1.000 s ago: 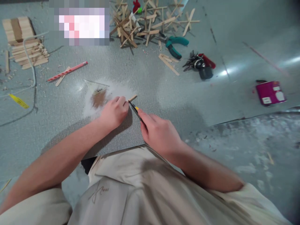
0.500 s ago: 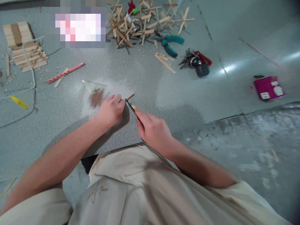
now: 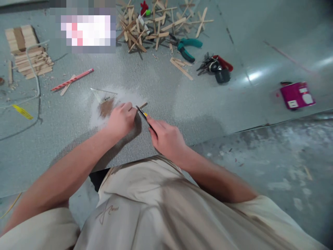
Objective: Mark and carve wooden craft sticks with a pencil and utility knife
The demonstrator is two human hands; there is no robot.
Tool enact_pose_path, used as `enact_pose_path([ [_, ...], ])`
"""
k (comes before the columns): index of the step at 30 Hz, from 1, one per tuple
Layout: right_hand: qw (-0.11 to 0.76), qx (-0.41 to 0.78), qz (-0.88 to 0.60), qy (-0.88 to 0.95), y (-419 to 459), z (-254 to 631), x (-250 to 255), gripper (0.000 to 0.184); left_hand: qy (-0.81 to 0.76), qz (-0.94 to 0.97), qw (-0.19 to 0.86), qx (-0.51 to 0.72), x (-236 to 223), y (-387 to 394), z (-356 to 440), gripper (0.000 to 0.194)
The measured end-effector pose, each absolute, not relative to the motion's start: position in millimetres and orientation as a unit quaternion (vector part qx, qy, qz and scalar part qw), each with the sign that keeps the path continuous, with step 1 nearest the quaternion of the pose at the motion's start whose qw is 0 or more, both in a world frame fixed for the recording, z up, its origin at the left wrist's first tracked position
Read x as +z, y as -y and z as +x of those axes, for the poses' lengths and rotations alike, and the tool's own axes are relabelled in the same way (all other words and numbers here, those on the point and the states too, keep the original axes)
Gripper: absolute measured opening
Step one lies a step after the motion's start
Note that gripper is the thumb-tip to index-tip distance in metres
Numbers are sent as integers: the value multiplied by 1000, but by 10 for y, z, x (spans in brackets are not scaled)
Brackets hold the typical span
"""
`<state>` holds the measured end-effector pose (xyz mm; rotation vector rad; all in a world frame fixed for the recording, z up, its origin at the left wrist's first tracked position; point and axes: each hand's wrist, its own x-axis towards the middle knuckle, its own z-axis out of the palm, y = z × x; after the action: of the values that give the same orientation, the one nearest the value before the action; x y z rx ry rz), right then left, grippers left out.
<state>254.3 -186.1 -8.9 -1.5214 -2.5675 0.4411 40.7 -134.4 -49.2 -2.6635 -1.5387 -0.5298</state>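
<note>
My left hand [image 3: 121,118] is closed around one end of a small wooden craft stick [image 3: 143,105], whose free end sticks out to the right. My right hand [image 3: 168,137] grips a black and yellow utility knife [image 3: 143,113]. The knife's tip is at the stick, close to my left fingertips; whether the blade touches the wood I cannot tell. Just behind my left hand lie a clear set square [image 3: 104,93] and a brown patch [image 3: 106,108], with pale dust around them.
Joined craft sticks [image 3: 158,26] are heaped at the back, beside teal-handled pliers [image 3: 189,48]. Keys [image 3: 213,66] and a purple packet [image 3: 296,95] lie to the right. Leftward are a red pencil [image 3: 73,80], stacked sticks [image 3: 33,62] and a cable [image 3: 35,78].
The knife has shifted very slightly up and left at the stick. Both hands keep their grips, and the whole view has moved a little.
</note>
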Motion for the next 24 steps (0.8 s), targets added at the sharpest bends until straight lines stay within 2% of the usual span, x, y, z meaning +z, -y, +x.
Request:
enact_pose_path([
  [12,48,102,-503,857,1928,2553,-158,48,486,-856,-22,-176,-484,1337,406,25],
  [24,38,124,-509,851,1887,2532,-183,49,506,-846,-9,-167,-442,1356,417,24],
])
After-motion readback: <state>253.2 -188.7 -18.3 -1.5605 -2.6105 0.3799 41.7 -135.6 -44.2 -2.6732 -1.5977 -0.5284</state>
